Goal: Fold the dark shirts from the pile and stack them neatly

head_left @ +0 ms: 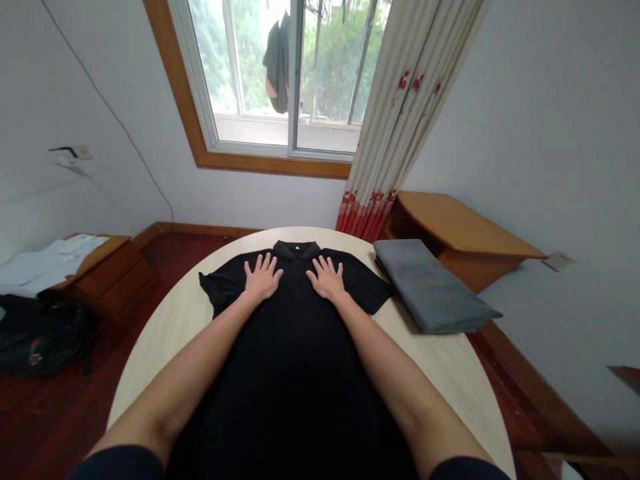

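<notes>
A black polo shirt (295,320) lies spread out, front side up, on a round pale wooden table (170,340). Its collar points toward the window and its short sleeves stretch out to both sides. My left hand (262,277) rests flat on the shirt's left shoulder area, fingers spread. On the other side of the collar, my right hand (327,277) lies flat on the cloth, also with fingers apart. Neither hand grips anything. The lower part of the shirt merges with dark cloth near my body, so its hem cannot be made out.
Folded grey cloth (430,287) lies at the table's right edge. Beyond it stands a brown wooden desk (465,223). A curtain (390,127) hangs beside the window. To the left are a wooden cabinet (113,277) with papers on top and a black bag (45,337).
</notes>
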Demonstrator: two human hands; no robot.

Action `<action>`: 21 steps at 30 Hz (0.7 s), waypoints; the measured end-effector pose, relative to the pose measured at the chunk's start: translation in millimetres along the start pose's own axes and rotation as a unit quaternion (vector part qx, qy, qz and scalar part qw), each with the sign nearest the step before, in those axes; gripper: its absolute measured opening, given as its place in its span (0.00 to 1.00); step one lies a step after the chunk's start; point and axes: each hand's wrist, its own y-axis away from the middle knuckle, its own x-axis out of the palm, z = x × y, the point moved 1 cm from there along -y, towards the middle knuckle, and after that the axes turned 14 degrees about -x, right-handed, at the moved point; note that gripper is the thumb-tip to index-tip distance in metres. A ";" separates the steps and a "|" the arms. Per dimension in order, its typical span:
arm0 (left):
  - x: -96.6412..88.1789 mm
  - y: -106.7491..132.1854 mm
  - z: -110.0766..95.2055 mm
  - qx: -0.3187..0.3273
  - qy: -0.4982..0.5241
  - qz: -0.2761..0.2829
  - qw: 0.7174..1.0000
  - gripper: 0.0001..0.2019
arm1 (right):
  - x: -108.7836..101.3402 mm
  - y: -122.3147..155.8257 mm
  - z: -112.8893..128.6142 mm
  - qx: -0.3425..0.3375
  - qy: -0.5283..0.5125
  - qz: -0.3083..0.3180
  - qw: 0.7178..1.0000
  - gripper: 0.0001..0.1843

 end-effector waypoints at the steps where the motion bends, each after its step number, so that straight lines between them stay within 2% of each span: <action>1: 2.8 14.1 1.2 0.022 0.005 -0.011 1.000 0.31 | 1.6 11.5 2.0 -0.014 0.003 -0.010 1.000 0.37; 3: 8.8 41.7 11.0 0.047 0.002 -0.002 0.999 0.31 | 3.9 37.3 -0.7 -0.015 0.009 -0.012 1.000 0.37; 5: 10.7 62.6 28.2 0.044 -0.014 0.014 0.999 0.31 | 2.1 61.8 -9.2 0.020 0.021 -0.008 1.000 0.35; 8: -0.7 75.6 58.1 0.022 -0.027 -0.010 0.999 0.30 | -9.3 89.2 -16.8 0.062 0.039 -0.029 0.997 0.32; 11: -23.5 71.3 88.3 -0.027 -0.006 -0.079 0.996 0.29 | -21.1 107.6 -5.2 0.031 0.030 -0.072 0.996 0.30; 13: -37.4 62.9 110.1 -0.104 0.018 -0.108 0.989 0.30 | -23.0 118.9 10.2 -0.009 -0.001 -0.081 0.997 0.28; 15: -45.5 51.9 131.9 -0.201 0.042 -0.088 0.975 0.32 | -19.6 130.4 25.9 -0.042 -0.039 -0.090 0.994 0.25; 17: -47.3 39.9 149.6 -0.280 0.076 -0.029 0.957 0.33 | -13.2 140.9 38.2 -0.064 -0.069 -0.118 0.989 0.23; 19: -45.7 28.6 159.2 -0.314 0.114 0.019 0.942 0.32 | -6.3 148.9 45.1 -0.075 -0.090 -0.155 0.981 0.20; 21: -43.2 19.5 159.8 -0.316 0.144 0.030 0.937 0.29 | -1.0 153.3 46.9 -0.084 -0.106 -0.180 0.974 0.18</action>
